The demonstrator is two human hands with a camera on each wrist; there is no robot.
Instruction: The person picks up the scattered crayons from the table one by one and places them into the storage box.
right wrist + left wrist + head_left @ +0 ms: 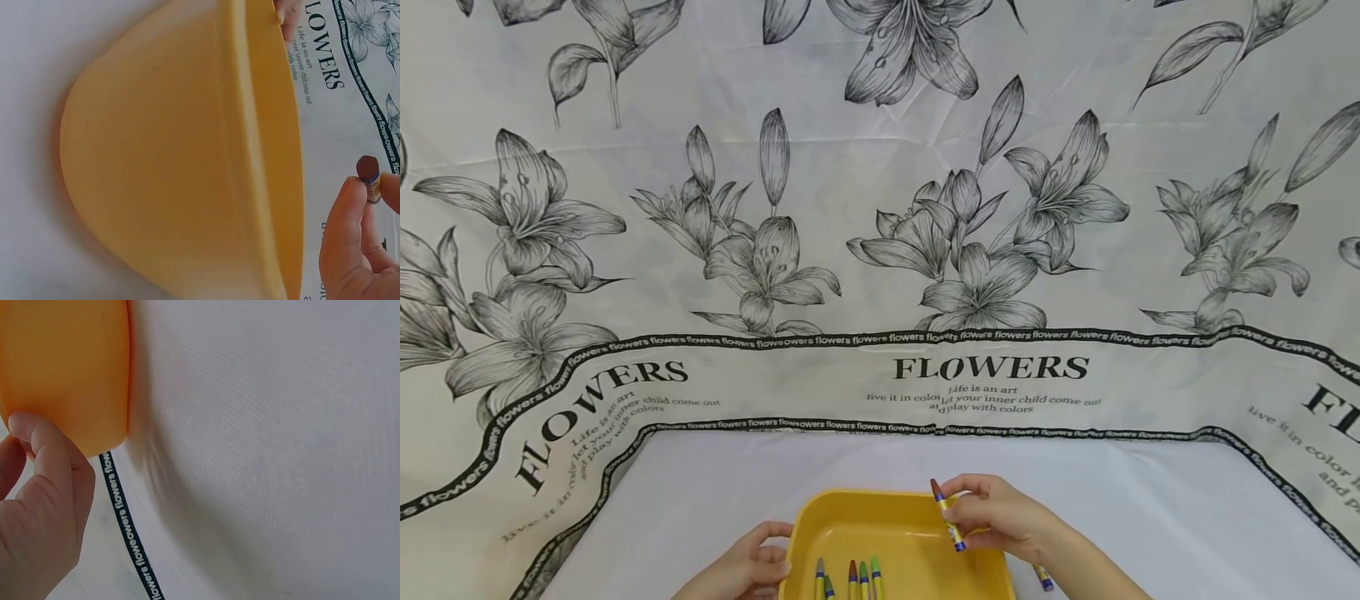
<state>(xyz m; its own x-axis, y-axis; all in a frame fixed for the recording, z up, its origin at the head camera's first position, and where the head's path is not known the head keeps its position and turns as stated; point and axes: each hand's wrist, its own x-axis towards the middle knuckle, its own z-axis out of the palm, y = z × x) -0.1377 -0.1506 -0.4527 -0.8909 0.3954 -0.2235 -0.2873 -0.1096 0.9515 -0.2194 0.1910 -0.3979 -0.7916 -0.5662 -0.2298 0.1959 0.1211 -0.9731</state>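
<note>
Right hand [1000,515] hovers at the right side of a yellow plastic tray [913,557], fingers [345,228] narrowly pinching a slim, brown-tipped, yellow-and-blue crayon [947,515]; left hand [748,562] grips the tray's left side, fingers bent.

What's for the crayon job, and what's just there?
Probably the job:
slim brown-tipped wax crayon in right hand
round-cornered yellow plastic tray, left hand holding it
five slim crayons inside
partly hidden blue-and-yellow crayon outside

Just there:
white cloth printed with flowers
</note>
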